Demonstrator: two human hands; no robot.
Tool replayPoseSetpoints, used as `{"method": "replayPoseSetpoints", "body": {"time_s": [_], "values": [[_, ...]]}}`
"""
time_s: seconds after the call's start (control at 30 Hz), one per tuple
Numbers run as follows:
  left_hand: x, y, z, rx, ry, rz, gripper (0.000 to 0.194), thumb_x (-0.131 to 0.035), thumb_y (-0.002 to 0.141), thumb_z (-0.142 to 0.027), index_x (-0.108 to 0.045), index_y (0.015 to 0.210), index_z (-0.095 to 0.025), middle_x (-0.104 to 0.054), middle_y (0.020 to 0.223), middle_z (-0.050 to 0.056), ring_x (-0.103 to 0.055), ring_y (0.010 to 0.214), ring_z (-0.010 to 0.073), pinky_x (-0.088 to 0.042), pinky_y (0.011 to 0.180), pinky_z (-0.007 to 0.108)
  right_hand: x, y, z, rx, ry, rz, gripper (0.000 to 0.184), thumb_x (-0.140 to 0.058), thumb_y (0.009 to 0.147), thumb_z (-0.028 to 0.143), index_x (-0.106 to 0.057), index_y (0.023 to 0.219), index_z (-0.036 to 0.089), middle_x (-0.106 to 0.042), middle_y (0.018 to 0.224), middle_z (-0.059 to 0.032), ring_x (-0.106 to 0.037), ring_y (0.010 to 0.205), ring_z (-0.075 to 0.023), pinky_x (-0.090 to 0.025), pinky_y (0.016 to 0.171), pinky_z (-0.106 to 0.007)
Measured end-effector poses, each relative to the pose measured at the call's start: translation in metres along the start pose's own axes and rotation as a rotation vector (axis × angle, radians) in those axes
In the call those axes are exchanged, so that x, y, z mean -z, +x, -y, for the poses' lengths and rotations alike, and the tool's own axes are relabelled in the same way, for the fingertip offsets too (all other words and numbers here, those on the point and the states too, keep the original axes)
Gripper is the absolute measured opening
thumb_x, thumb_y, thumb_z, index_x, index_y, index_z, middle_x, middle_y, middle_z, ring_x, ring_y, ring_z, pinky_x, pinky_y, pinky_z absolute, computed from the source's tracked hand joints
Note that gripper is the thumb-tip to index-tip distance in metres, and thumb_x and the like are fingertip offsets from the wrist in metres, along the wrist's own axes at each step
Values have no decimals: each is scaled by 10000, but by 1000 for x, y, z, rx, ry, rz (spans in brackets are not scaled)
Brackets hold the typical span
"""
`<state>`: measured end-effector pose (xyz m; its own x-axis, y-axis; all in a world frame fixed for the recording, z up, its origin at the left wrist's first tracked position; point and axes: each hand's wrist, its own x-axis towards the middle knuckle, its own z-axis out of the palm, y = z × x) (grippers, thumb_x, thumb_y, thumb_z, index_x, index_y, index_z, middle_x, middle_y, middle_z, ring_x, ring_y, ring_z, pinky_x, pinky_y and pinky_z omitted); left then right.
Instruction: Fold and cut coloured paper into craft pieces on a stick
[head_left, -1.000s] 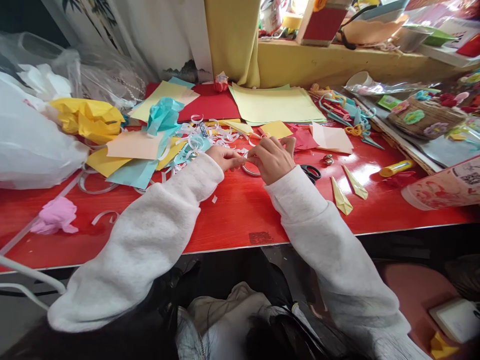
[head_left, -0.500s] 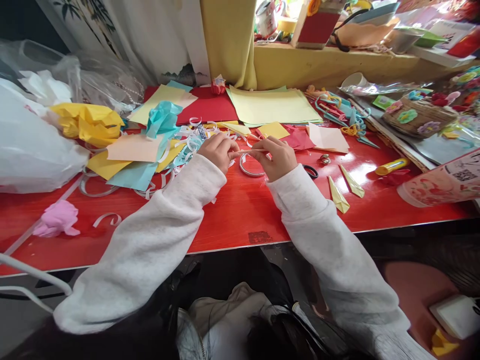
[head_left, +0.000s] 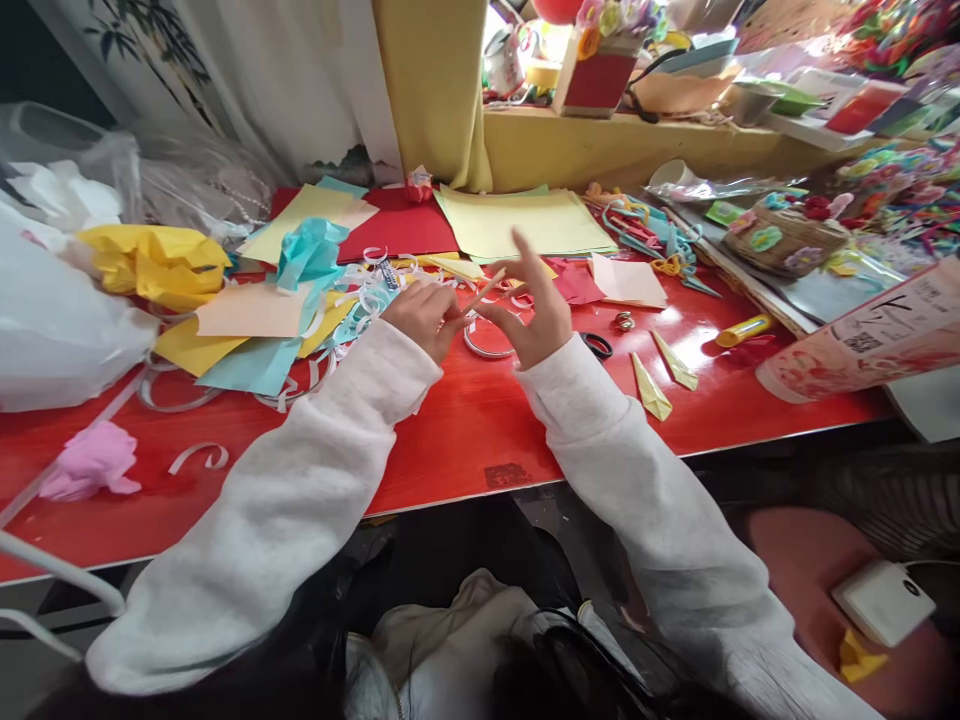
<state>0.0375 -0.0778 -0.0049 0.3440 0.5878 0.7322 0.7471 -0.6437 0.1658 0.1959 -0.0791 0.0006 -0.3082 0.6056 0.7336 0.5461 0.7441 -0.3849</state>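
My left hand (head_left: pixel 427 312) is closed, its thumb and fingers pinching a thin, pale folded paper strip (head_left: pixel 487 290) that slants up to the right. Beside the strip's far end, my right hand (head_left: pixel 541 318) has its fingers spread, with the index finger raised. Whether its fingertips still touch the strip is hard to see. Below and between the hands lies a ring-shaped roll (head_left: pixel 471 348) on the red table. Two folded pale yellow paper pieces (head_left: pixel 651 390) lie to the right, near a black ring-shaped handle (head_left: pixel 598 346).
Coloured paper sheets (head_left: pixel 525 222) lie at the back of the red table (head_left: pixel 450 440). Crumpled blue paper (head_left: pixel 309 252) and curled white strips are on the left, by a white plastic bag (head_left: pixel 67 320). A printed cup (head_left: pixel 840 345) and yellow tube (head_left: pixel 744 330) are at right.
My right hand has gone from pinching the strip to spread fingers with the index finger lifted. The strip now tilts upward, still in my left hand. The camera view has shifted slightly right.
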Motion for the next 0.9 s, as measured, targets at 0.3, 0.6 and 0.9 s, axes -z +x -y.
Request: {"method": "replayPoseSetpoints", "body": {"time_s": [0.3, 0.6, 0.9], "values": [[12, 9, -13, 303, -544, 179, 255, -597, 619, -409, -517, 613, -167, -526, 608, -20, -437, 560, 84, -355, 532, 226, 0, 4, 16, -75, 400, 60, 425, -355, 780, 472, -570, 1006, 184, -531, 1097, -83, -464, 1055, -170, -374, 903, -336], [8, 6, -20, 553, -785, 221, 272, -637, 560, -387, -495, 528, -158, -495, 524, -27, -461, 537, 94, -386, 552, 237, 6, 8, 20, -352, 668, 192, 414, -490, 678, 499, -626, 913, 185, -579, 1047, -48, -468, 1055, -176, -363, 912, -322], [10, 8, -24, 565, -831, 199, 269, -629, 573, -414, -589, 627, -153, -590, 677, 3, -484, 654, 111, -381, 637, 239, 2, 5, 11, -582, 1075, 147, 286, -556, 663, 425, -637, 785, 180, -607, 885, -24, -547, 901, -146, -449, 780, -282]]}}
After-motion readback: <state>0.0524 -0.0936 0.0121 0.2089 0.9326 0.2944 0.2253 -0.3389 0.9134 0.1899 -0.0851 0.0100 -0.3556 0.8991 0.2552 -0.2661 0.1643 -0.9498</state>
